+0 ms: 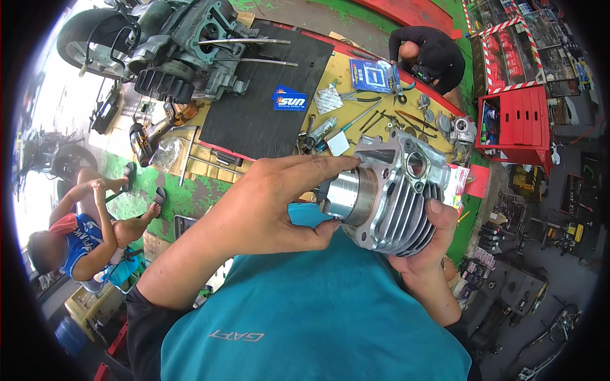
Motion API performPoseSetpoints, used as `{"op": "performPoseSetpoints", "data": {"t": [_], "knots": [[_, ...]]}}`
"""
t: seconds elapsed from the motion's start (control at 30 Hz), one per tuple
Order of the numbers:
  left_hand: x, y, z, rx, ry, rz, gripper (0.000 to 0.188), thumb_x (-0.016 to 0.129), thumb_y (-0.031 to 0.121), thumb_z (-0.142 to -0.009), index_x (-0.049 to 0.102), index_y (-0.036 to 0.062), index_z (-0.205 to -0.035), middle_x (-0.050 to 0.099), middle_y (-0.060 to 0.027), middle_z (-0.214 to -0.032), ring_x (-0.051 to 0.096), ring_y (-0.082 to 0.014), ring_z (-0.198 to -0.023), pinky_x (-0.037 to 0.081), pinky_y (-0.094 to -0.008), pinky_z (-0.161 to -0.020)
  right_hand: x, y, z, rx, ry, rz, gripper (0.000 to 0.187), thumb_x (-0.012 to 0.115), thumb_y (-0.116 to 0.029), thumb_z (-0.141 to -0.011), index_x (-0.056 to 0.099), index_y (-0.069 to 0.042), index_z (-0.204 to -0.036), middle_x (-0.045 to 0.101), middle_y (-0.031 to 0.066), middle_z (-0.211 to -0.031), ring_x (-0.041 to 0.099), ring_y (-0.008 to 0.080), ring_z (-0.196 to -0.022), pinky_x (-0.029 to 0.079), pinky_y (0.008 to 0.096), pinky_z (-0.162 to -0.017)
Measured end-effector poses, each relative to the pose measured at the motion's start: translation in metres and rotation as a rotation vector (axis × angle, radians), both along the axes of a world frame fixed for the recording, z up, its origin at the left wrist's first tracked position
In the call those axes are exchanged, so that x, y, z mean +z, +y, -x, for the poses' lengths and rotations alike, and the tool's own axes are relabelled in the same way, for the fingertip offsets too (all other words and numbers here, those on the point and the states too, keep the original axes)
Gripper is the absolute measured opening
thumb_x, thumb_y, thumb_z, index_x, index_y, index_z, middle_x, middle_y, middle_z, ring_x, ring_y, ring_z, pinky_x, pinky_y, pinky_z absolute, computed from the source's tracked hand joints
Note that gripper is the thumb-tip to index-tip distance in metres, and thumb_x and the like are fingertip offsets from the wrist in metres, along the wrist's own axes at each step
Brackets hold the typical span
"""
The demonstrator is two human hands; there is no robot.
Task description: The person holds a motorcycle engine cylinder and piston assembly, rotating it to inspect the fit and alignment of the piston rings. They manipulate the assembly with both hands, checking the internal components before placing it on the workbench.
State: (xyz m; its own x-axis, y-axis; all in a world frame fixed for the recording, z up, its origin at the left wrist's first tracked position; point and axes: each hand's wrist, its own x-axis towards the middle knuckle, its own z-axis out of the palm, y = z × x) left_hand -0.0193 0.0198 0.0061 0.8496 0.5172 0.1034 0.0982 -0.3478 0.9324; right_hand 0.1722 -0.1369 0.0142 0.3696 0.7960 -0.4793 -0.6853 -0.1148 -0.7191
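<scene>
My right hand [432, 238] supports a finned metal engine cylinder block [403, 213] from below and the right side, its thumb on the fins. The block is tilted, with its round sleeve [367, 197] facing left. At the sleeve's mouth sits a shiny silver piston [343, 195], lined up with it; how far in it reaches I cannot tell. My left hand [286, 203] pinches the piston, fingers stretched over the top and thumb underneath. The fingertips come close to the block's edge. Part of the piston's left end is hidden by the hand.
Ahead stands a workbench with a black mat [267, 95], a partly assembled engine [184, 54], a power drill [155, 133], pliers [362, 96] and a blue package [375, 76]. One person [432, 60] crouches beyond it; another [89, 244] sits at left. A red tool cabinet [518, 120] stands right.
</scene>
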Motion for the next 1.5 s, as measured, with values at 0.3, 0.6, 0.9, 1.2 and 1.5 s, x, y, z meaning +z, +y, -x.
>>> {"op": "performPoseSetpoints", "data": {"t": [0.3,0.6,0.9,1.2,1.5], "knots": [[0.0,0.002,0.002,-0.002,0.036,0.01,0.076,0.076,0.009,-0.061,0.062,0.0054,-0.136,0.073,-0.012,-0.109,0.072,-0.0203,-0.085,0.059,-0.0296,-0.076,0.001,0.002,0.002,-0.005,0.025,-0.018,0.062,0.057,-0.04,-0.085,0.055,0.001,-0.132,0.069,0.0171,-0.118,0.069,0.029,-0.105,0.055,0.0425,-0.094],[-0.003,-0.004,-0.001,0.058,-0.046,-0.049,0.07,0.076,0.009,-0.061,0.063,0.0034,-0.13,0.073,-0.012,-0.107,0.073,-0.0222,-0.089,0.062,-0.0323,-0.076,0.003,0.001,0.005,-0.032,0.0,0.004,0.061,0.057,-0.041,-0.085,0.057,0.001,-0.129,0.069,0.0158,-0.116,0.07,0.0274,-0.102,0.056,0.041,-0.092],[0.003,-0.001,0.003,0.006,-0.035,-0.068,0.072,0.076,0.008,-0.06,0.062,0.0006,-0.13,0.073,-0.0147,-0.103,0.074,-0.024,-0.085,0.063,-0.0327,-0.075,0.002,-0.001,0.005,0.008,-0.002,-0.076,0.065,0.058,-0.044,-0.085,0.055,0.001,-0.132,0.068,0.016,-0.118,0.068,0.027,-0.105,0.056,0.0406,-0.092],[-0.001,-0.005,0.002,0.04,-0.091,-0.074,0.071,0.075,0.008,-0.059,0.063,0.0002,-0.129,0.073,-0.015,-0.097,0.073,-0.0227,-0.077,0.06,-0.0319,-0.072,0.006,-0.002,0.01,0.002,-0.082,-0.048,0.067,0.059,-0.044,-0.084,0.053,0.001,-0.134,0.068,0.0169,-0.119,0.068,0.0273,-0.106,0.056,0.0412,-0.093],[0.003,0.001,0.007,-0.029,-0.083,-0.068,0.075,0.082,0.012,-0.061,0.062,0.0024,-0.133,0.073,-0.0128,-0.093,0.072,-0.0209,-0.077,0.058,-0.0306,-0.072,0.013,0.005,0.02,-0.016,-0.1,-0.103,0.068,0.059,-0.043,-0.084,0.05,-0.001,-0.137,0.068,0.0157,-0.116,0.069,0.0263,-0.102,0.056,0.0398,-0.091]]}}
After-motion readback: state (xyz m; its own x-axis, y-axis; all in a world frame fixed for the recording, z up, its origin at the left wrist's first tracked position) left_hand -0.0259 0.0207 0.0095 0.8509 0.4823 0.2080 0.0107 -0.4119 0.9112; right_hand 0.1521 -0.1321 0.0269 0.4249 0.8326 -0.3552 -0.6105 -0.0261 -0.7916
